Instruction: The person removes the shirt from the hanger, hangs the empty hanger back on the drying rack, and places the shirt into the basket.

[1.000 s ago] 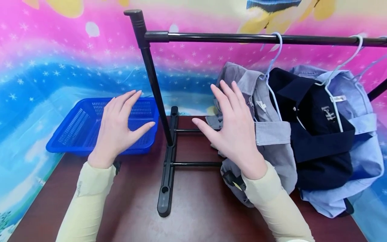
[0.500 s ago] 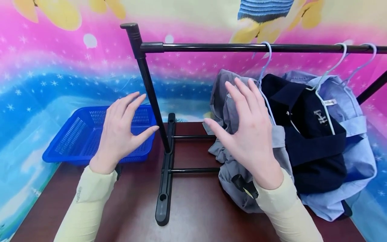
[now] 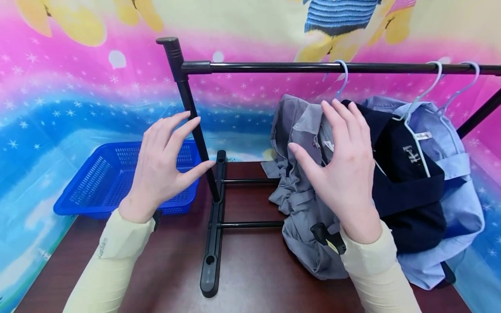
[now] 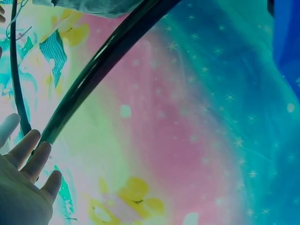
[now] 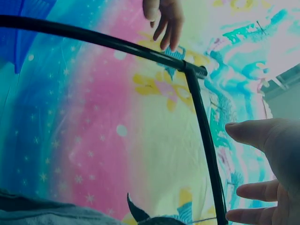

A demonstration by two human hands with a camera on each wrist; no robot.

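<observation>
My left hand (image 3: 160, 163), fingers spread and holding nothing, is raised between the blue plastic basket (image 3: 74, 191) and the upright post of the black clothes rack (image 3: 274, 67). In the head view its fingertips overlap the post; whether they touch it I cannot tell. Empty as well, my right hand (image 3: 346, 174) hovers in front of the grey shirt (image 3: 301, 208) with thumb and fingers apart. The grey shirt hangs from a pale blue hanger (image 3: 344, 78). Beside it hang a dark navy shirt (image 3: 415, 195) and a light blue shirt (image 3: 462, 208), partly covered.
A dark red-brown table (image 3: 168, 269) carries the rack and basket. The rack's foot (image 3: 211, 261) runs front to back, joined by low crossbars (image 3: 250, 224). A colourful patterned curtain (image 3: 250, 95) stands close behind.
My right hand has moved right across the grey shirt, and the left hand slightly right. The head view has tilted up, so rack and basket sit lower in it.
</observation>
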